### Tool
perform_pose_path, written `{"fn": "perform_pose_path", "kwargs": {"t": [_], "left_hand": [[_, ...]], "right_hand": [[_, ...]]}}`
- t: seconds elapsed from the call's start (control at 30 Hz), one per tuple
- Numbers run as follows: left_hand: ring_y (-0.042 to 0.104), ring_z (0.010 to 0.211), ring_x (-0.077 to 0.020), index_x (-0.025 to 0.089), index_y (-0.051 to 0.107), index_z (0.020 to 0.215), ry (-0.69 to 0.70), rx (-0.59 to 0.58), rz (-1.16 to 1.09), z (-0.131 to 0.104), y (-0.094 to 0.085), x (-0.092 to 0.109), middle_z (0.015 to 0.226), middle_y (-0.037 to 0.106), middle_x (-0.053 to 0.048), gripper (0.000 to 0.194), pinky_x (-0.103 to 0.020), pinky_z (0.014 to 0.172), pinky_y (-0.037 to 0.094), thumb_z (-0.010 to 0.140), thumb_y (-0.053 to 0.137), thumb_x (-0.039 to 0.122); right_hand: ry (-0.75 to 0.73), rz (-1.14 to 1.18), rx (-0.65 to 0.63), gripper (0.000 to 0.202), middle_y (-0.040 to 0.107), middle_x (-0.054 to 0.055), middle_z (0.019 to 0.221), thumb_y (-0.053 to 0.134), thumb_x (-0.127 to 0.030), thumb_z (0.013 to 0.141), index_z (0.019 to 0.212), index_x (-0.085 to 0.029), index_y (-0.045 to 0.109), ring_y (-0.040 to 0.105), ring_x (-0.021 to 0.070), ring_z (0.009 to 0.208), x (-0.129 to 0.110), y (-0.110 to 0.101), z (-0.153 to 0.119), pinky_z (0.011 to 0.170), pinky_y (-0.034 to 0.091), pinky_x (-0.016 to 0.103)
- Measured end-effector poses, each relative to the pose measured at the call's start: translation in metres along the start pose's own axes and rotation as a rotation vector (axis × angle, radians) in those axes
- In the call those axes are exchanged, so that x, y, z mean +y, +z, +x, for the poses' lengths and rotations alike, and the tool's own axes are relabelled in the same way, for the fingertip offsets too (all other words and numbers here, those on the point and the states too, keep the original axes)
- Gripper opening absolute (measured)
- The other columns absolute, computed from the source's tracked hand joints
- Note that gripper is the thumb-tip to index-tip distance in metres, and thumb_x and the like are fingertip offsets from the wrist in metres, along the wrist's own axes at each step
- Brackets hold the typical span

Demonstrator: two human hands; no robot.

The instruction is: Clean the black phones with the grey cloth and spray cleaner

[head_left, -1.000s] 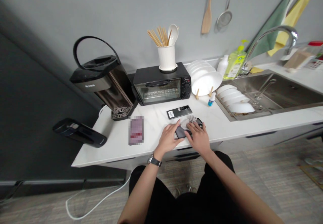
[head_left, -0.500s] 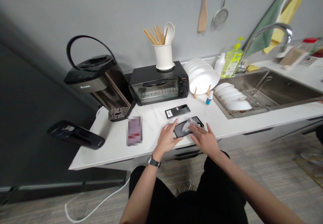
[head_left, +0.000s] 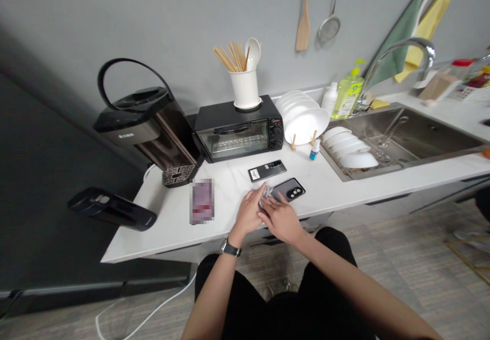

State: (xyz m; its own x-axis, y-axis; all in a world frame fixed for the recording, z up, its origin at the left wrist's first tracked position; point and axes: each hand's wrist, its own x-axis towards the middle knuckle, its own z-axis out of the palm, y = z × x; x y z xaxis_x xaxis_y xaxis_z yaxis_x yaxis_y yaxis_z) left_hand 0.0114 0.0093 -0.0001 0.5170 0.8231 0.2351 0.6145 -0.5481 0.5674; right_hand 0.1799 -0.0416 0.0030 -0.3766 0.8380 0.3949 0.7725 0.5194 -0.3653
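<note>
I see a white utensil holder [head_left: 244, 88] standing on the toaster oven [head_left: 238, 129] with chopsticks [head_left: 230, 56] and a white spoon in it, a rack of white plates [head_left: 303, 118] beside the oven, and white bowls [head_left: 350, 148] stacked in the sink [head_left: 421, 136]. My left hand [head_left: 248, 214] and right hand [head_left: 280, 219] meet at the counter's front edge, fingers curled around a small pale cloth [head_left: 265, 194] pinched between them. The dark phone [head_left: 289, 190] lies flat on the counter [head_left: 168, 222], just beyond my right hand's fingertips and touching the cloth's edge.
</note>
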Motion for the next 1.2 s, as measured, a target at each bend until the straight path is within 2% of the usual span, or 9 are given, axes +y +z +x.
{"fn": "perform_pose_path", "kwargs": {"t": [0.1,0.23,0.37,0.47,0.63,0.73,0.83,1.07,1.2], "left_hand": [[0.053,0.128,-0.0292,0.027,0.024,0.165,-0.003,0.017,-0.001,-0.001,0.000,0.001,0.142,0.061,-0.011,0.092,-0.045,0.110,0.044,0.087,0.071,0.024],[0.053,0.130,-0.0292,0.031,0.026,0.164,-0.007,0.011,-0.017,0.000,-0.003,0.007,0.147,0.060,-0.008,0.095,-0.047,0.113,0.041,0.086,0.080,0.037],[0.054,0.130,-0.0297,0.033,0.027,0.164,-0.019,-0.007,-0.008,0.003,-0.004,0.010,0.149,0.059,-0.007,0.095,-0.049,0.115,0.039,0.086,0.081,0.040],[0.054,0.131,-0.0300,0.034,0.028,0.164,-0.018,-0.012,-0.015,0.005,-0.004,0.010,0.148,0.060,-0.007,0.095,-0.049,0.115,0.039,0.085,0.081,0.039],[0.055,0.125,-0.0291,0.028,0.028,0.164,-0.003,-0.009,-0.017,0.002,-0.002,0.003,0.141,0.062,-0.010,0.086,-0.046,0.110,0.044,0.088,0.069,0.025],[0.054,0.125,-0.0288,0.027,0.024,0.166,-0.007,-0.015,-0.010,-0.001,-0.002,0.001,0.139,0.061,-0.011,0.090,-0.045,0.108,0.046,0.086,0.064,0.018],[0.052,0.130,-0.0300,0.027,0.022,0.166,-0.018,-0.006,-0.002,-0.003,-0.002,0.002,0.144,0.059,-0.010,0.093,-0.047,0.111,0.044,0.087,0.071,0.024],[0.054,0.130,-0.0294,0.031,0.027,0.164,-0.017,0.007,-0.016,0.002,-0.003,0.006,0.147,0.061,-0.007,0.097,-0.047,0.113,0.040,0.085,0.082,0.039],[0.053,0.131,-0.0300,0.031,0.029,0.163,-0.013,0.005,-0.011,0.005,-0.003,0.008,0.147,0.061,-0.007,0.094,-0.048,0.114,0.039,0.086,0.080,0.038]], "right_hand": [[-0.002,0.013,-0.022,0.034,0.075,0.012,0.129,0.048,-0.040,0.108,0.128,-0.021,0.068,0.064,0.0268,0.131,0.005,-0.011,-0.014,0.122,0.032,0.057],[0.044,-0.101,0.002,0.038,0.072,0.011,0.136,0.046,-0.042,0.109,0.136,-0.024,0.066,0.064,0.0276,0.131,0.047,-0.032,-0.033,0.123,0.030,0.058],[0.142,-0.239,0.072,0.042,0.069,0.014,0.140,0.042,-0.041,0.109,0.141,-0.021,0.062,0.064,0.0312,0.130,0.081,-0.040,-0.033,0.123,0.027,0.063],[0.159,-0.257,0.097,0.045,0.068,0.017,0.140,0.044,-0.043,0.108,0.139,-0.016,0.063,0.061,0.0343,0.132,0.073,-0.027,-0.020,0.121,0.030,0.061],[0.022,-0.106,0.031,0.046,0.070,0.018,0.137,0.045,-0.040,0.108,0.137,-0.011,0.064,0.061,0.0316,0.133,0.016,0.004,0.003,0.122,0.033,0.053],[-0.007,-0.015,-0.004,0.041,0.071,0.016,0.136,0.046,-0.039,0.108,0.134,-0.014,0.066,0.063,0.0287,0.132,-0.001,0.005,-0.001,0.122,0.035,0.053],[-0.021,0.009,-0.032,0.037,0.072,0.011,0.136,0.046,-0.038,0.109,0.134,-0.021,0.066,0.062,0.0259,0.133,0.011,-0.008,-0.016,0.122,0.033,0.055],[0.111,-0.223,0.018,0.040,0.069,0.013,0.139,0.043,-0.038,0.110,0.138,-0.020,0.064,0.064,0.0305,0.131,0.087,-0.044,-0.035,0.123,0.030,0.060],[0.092,-0.215,0.049,0.040,0.068,0.013,0.141,0.042,-0.032,0.109,0.137,-0.015,0.064,0.061,0.0313,0.134,0.076,-0.030,-0.020,0.120,0.036,0.055]]}}
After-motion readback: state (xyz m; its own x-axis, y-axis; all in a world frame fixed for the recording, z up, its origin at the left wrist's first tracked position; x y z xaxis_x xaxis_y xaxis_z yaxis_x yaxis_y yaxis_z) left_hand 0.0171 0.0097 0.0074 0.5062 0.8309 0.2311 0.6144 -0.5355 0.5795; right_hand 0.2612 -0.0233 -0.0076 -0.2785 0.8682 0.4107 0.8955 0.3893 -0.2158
